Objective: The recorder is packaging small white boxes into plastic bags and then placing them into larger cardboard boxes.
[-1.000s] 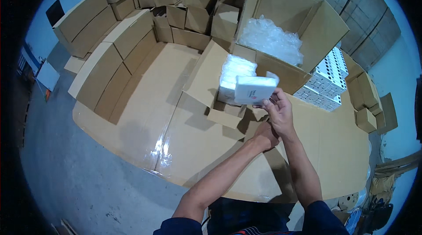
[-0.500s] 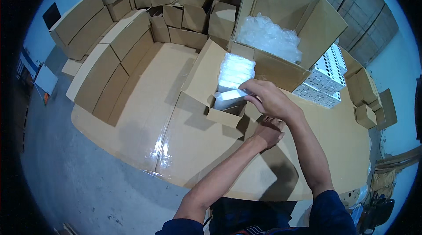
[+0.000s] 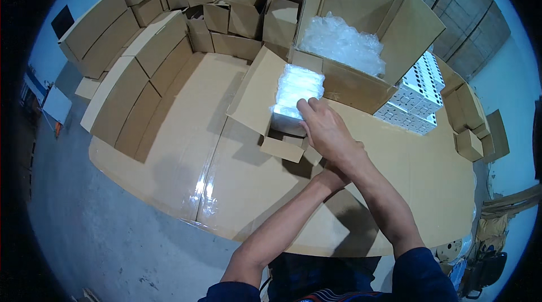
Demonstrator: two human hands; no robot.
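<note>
A small open carton (image 3: 254, 94) stands on the cardboard-covered table (image 3: 186, 149), its flaps spread out. Inside it sit white packs in clear wrapping (image 3: 299, 83). My right hand (image 3: 327, 131) lies on the nearest white pack (image 3: 287, 112), with the fingers over its top edge and pressing it into the carton. My left hand (image 3: 330, 176) is by the carton's near flap (image 3: 282, 148). It is mostly hidden under my right wrist, so its grip does not show.
A large open box (image 3: 395, 25) with clear plastic bags (image 3: 341, 42) stands just behind the carton. Stacked white printed boxes (image 3: 415, 96) sit to the right. Folded and flat cartons (image 3: 141, 59) line the table's left and far side. Small cartons (image 3: 471, 132) sit at the right edge.
One second ago my right hand held the white pack above the carton. It has since brought the pack down and forward into the carton. My left hand stayed by the flap.
</note>
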